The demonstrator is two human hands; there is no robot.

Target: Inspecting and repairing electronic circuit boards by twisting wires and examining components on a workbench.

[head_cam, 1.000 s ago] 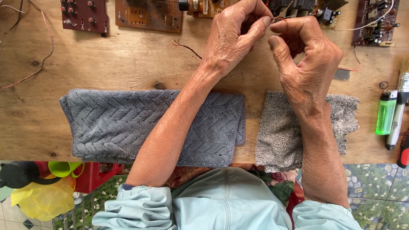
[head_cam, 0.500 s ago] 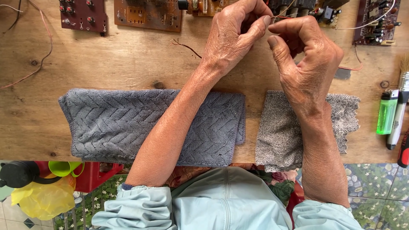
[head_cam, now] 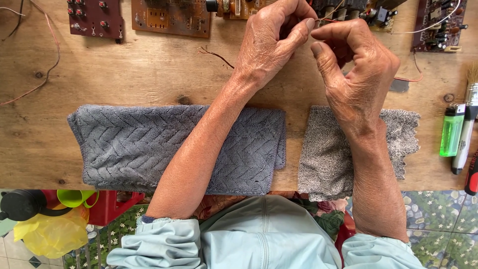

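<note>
Head view: left hand point(head_cam: 271, 45) and right hand point(head_cam: 356, 69) each pinch, seemingly, a thin wire point(head_cam: 328, 19) beyond the grey towel point(head_cam: 124, 144); circuit boards point(head_cam: 169, 17) lie farther, a green lighter point(head_cam: 452, 130) rightward.

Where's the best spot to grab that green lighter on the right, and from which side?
Grip the green lighter across its long plastic body, coming straight down from above. It lies flat on the wooden table, and a white marker sits close beside it, leaving little room there.

my left hand point(head_cam: 276, 42) and right hand point(head_cam: 356, 65) pinch a thin red wire point(head_cam: 326, 20) between fingertips above the wooden table point(head_cam: 149, 69), forearms crossing two grey towels point(head_cam: 124, 144).
</note>
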